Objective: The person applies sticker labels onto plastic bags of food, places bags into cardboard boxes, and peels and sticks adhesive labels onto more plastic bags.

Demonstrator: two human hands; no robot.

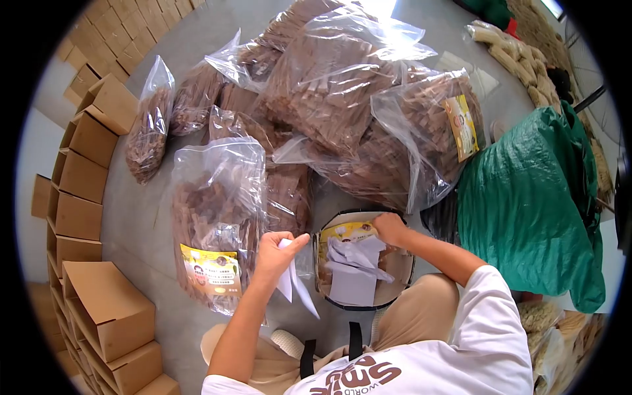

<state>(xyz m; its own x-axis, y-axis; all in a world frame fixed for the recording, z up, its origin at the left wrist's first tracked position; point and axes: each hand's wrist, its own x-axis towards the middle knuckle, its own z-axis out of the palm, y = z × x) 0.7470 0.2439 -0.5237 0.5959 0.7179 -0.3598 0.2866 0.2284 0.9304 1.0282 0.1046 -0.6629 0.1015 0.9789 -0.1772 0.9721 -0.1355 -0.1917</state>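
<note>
My left hand (pixel 280 253) is closed around a few folded white paper sheets (pixel 299 289), which hang down beside the box. Fingers of my right hand (pixel 391 229) are curled at the right end of a yellow printed label (pixel 349 232) inside an open box (pixel 326 297) with a dark rim. White papers (pixel 355 263) lie loosely over one another in that box, partly covering the yellow labels. Left of my left hand stands a clear plastic bag (pixel 217 197) of brown strips, with a yellow printed label (pixel 212 270) on its front.
Several more clear bags of brown strips (pixel 329 92) are heaped ahead. Open cardboard boxes (pixel 108 309) line the left side. A green woven sack (pixel 526 204) stands at the right, and bundles (pixel 510 52) of pale material lie at the far right.
</note>
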